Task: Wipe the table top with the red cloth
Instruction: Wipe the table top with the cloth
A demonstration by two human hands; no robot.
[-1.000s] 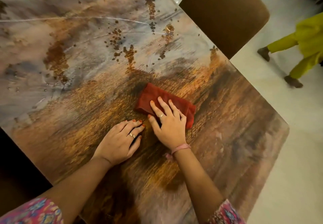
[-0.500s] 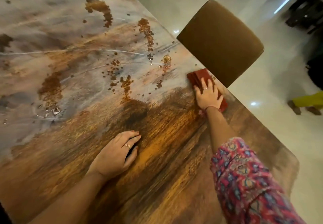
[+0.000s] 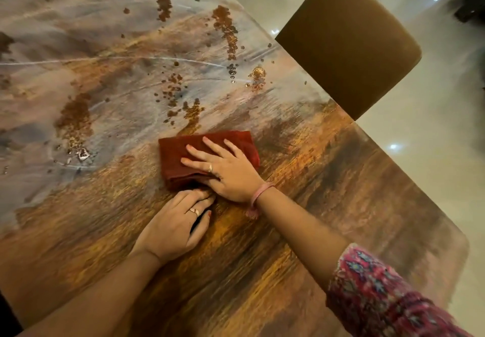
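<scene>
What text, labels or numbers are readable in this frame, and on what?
None: no word, label, brand, number or sign shows anywhere in the view.
Red cloth: plain, no tag visible.
Table top: only wood grain, smears and droplets.
Chair back: plain brown fabric.
Sleeve: floral pattern, no lettering.
Rings and the pink wristband: too small to show any marking.

Floral pink sleeve (image 3: 380, 294), pink wristband (image 3: 258, 194), rings (image 3: 194, 211)

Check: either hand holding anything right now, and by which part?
Nothing is gripped. The right hand presses flat on the folded red cloth, covering its near right part; the left hand rests bare on the table top.
</scene>
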